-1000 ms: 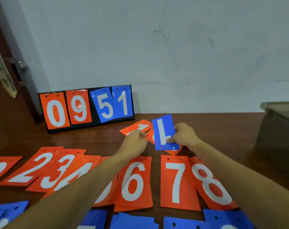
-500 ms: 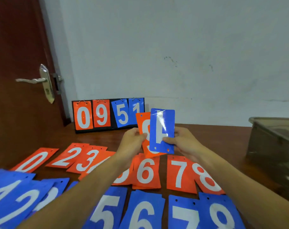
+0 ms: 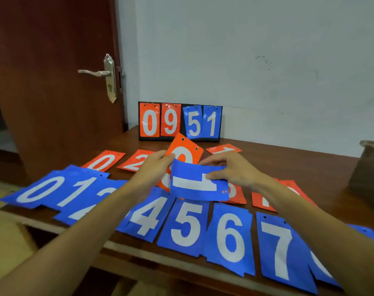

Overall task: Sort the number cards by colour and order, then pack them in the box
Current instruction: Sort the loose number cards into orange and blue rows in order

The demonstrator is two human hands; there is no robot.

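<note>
**Blue 1 turned sideways, orange card upright behind it**

Blue plastic fills the near row (image 3: pixel 188 225) on the wooden table (image 3: pixel 310 165), digits running 0 to 7 left to right, each card's long axis pointing away from the person. The right hand (image 3: pixel 235 170) pinches the blue 1 card (image 3: pixel 197 182) by its right edge, thumb on the face; the card is held above the rows with its long axis across the view, so the digit lies on its side. It probably belongs on the blue 1 pile (image 3: pixel 75 189) at left. The left hand (image 3: pixel 154 169) grips an orange card (image 3: pixel 185 153), likely a 9 or 0, tilted upright behind the blue one, holes at top. The orange row (image 3: pixel 109 161) lies farther back, before the scoreboard stand (image 3: pixel 179 121). The box (image 3: pixel 371 167) waits at far right.
</note>
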